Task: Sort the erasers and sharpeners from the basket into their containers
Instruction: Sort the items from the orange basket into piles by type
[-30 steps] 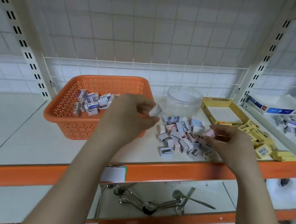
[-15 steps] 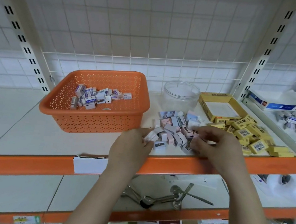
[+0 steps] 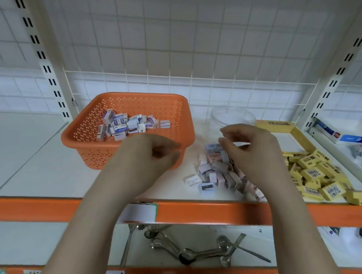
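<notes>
Both forearms come up from the bottom edge, bare, angled inward toward 12 o'clock. The left hand [image 3: 151, 156] sits dead center, back of the hand facing the camera, fingers curled in loosely toward 3 o'clock. Can't tell if it's holding anything, that bit is blurry. The right hand [image 3: 249, 153] is just off at 2 o'clock from it and a bit higher, fingers bent and pointing toward 9 o'clock, thumb under them with a gap. The two hands aren't touching.

A: Basket [image 3: 90, 136]: orange, dotted with small holes. Erasers [image 3: 130, 124] inside: white, blue print.
B: Loose boxes [image 3: 318, 180]: yellow, black print. Shelf edge [image 3: 212, 213]: orange. Back wall: white grid.
</notes>
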Tool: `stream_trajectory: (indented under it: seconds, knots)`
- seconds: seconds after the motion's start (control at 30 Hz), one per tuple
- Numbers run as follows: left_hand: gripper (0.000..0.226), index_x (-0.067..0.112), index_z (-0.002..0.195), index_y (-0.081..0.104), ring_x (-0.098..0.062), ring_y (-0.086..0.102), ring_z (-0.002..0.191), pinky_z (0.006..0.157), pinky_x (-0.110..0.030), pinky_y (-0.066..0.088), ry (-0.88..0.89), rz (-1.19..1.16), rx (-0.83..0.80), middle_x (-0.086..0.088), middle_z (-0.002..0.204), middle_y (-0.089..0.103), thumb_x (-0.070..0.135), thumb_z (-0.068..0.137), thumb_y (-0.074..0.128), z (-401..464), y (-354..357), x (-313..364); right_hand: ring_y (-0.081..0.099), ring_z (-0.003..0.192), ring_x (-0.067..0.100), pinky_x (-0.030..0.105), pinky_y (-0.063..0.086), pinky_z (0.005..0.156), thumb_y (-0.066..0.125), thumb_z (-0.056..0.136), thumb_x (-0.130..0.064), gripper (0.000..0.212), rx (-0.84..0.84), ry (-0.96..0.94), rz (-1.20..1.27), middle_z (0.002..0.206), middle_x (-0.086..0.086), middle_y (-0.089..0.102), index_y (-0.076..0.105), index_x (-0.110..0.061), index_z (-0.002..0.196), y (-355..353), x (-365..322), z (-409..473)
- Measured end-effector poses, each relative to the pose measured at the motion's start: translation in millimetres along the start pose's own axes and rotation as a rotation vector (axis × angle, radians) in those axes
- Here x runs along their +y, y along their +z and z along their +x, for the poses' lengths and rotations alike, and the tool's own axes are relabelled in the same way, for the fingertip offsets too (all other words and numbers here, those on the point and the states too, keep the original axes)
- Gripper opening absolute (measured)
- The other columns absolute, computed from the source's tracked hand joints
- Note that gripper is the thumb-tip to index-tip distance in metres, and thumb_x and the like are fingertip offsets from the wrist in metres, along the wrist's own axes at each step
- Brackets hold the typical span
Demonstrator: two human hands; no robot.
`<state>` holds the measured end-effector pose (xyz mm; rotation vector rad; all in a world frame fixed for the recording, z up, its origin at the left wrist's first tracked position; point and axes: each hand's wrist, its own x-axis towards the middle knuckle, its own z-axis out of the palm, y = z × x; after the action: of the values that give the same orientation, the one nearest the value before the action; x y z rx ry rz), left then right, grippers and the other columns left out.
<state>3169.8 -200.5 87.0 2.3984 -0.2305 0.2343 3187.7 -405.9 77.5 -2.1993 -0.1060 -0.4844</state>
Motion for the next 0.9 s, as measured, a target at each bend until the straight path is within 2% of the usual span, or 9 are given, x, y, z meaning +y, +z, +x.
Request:
stream_trajectory:
  seconds: [0.13, 0.23, 0.3, 0.43, 0.53, 0.6, 0.67, 0.8, 0.9]
  knots:
    - [0.021, 0.03, 0.105, 0.069, 0.011, 0.055, 0.079, 0.059, 0.002, 0.036, -0.027, -0.029, 0.04, 0.021, 0.085, 0.063, 0.034, 0.085, 0.064, 17.4, -26.5, -20.9, 0.061, 0.081, 0.0, 0.004, 0.043, 0.076, 0.065, 0.086, -0.016, 0.016, -0.134, -0.118, -0.029, 0.091, -0.009, 0.067, 0.069, -0.022, 0.1, 29.6, -30.8, 35.7]
    - [0.02, 0.027, 0.104, 0.07, 0.013, 0.054, 0.075, 0.059, 0.002, 0.035, -0.05, 0.014, 0.063, 0.022, 0.08, 0.062, 0.032, 0.086, 0.064, 35.5, -39.3, -43.3, 0.063, 0.09, 0.008, 0.011, 0.045, 0.08, 0.064, 0.086, -0.014, 0.022, -0.247, -0.205, -0.185, 0.102, 0.0, 0.069, 0.069, -0.013, 0.107, 61.5, -42.4, 75.0]
    - [0.024, 0.025, 0.108, 0.069, 0.008, 0.055, 0.075, 0.063, -0.005, 0.036, -0.055, 0.062, 0.061, 0.018, 0.078, 0.063, 0.033, 0.085, 0.065, 49.1, -45.1, -59.3, 0.062, 0.098, 0.012, 0.018, 0.045, 0.087, 0.063, 0.086, -0.014, 0.026, -0.343, -0.241, -0.315, 0.109, 0.002, 0.068, 0.068, -0.011, 0.112, 84.2, -46.7, 103.2]
    - [0.034, 0.026, 0.12, 0.062, -0.006, 0.058, 0.086, 0.078, -0.021, 0.041, -0.029, 0.21, 0.007, 0.009, 0.097, 0.067, 0.032, 0.087, 0.063, 75.0, -53.8, -87.9, 0.058, 0.107, 0.02, 0.029, 0.046, 0.091, 0.062, 0.086, -0.015, 0.033, -0.552, -0.305, -0.617, 0.118, 0.005, 0.064, 0.065, -0.011, 0.118, 123.3, -47.4, 152.3]
    - [0.032, 0.026, 0.12, 0.062, -0.006, 0.056, 0.086, 0.079, -0.024, 0.042, -0.003, 0.261, -0.016, 0.008, 0.101, 0.066, 0.026, 0.088, 0.061, 89.1, -59.8, -101.0, 0.059, 0.101, 0.024, 0.034, 0.049, 0.087, 0.063, 0.084, -0.015, 0.029, -0.646, -0.32, -0.825, 0.112, 0.007, 0.066, 0.066, -0.01, 0.112, 147.3, -39.4, 177.8]
    - [0.033, 0.025, 0.122, 0.061, -0.008, 0.056, 0.09, 0.078, -0.023, 0.041, 0.013, 0.309, -0.031, 0.007, 0.102, 0.065, 0.023, 0.089, 0.06, 96.8, -63.0, -106.5, 0.059, 0.094, 0.023, 0.033, 0.051, 0.08, 0.064, 0.082, -0.017, 0.025, -0.688, -0.328, -0.97, 0.105, 0.006, 0.066, 0.067, -0.012, 0.106, 160.0, -33.4, 186.5]
    - [0.033, 0.026, 0.122, 0.061, -0.011, 0.059, 0.097, 0.081, -0.024, 0.043, 0.029, 0.342, -0.045, 0.005, 0.108, 0.066, 0.023, 0.089, 0.06, 103.3, -64.8, -111.5, 0.059, 0.096, 0.024, 0.031, 0.049, 0.079, 0.065, 0.082, -0.019, 0.028, -0.741, -0.316, -1.08, 0.108, 0.006, 0.063, 0.064, -0.011, 0.109, 169.5, -28.6, 189.3]
    - [0.035, 0.026, 0.124, 0.059, -0.013, 0.058, 0.103, 0.088, -0.028, 0.046, 0.053, 0.374, -0.092, 0.004, 0.117, 0.064, 0.026, 0.089, 0.06, 114.5, -65.0, -117.8, 0.058, 0.103, 0.026, 0.034, 0.049, 0.079, 0.06, 0.087, -0.013, 0.025, -0.76, -0.339, -1.161, 0.116, 0.009, 0.06, 0.06, -0.008, 0.112, 179.5, -25.6, 187.6]
    - [0.036, 0.024, 0.124, 0.06, -0.01, 0.055, 0.094, 0.084, -0.024, 0.044, 0.071, 0.346, -0.158, 0.003, 0.115, 0.063, 0.026, 0.089, 0.061, 124.8, -63.9, -119.9, 0.058, 0.096, 0.026, 0.035, 0.048, 0.071, 0.053, 0.089, -0.005, 0.02, -0.724, -0.371, -1.21, 0.111, 0.007, 0.06, 0.06, -0.008, 0.107, 181.0, -26.9, 186.1]
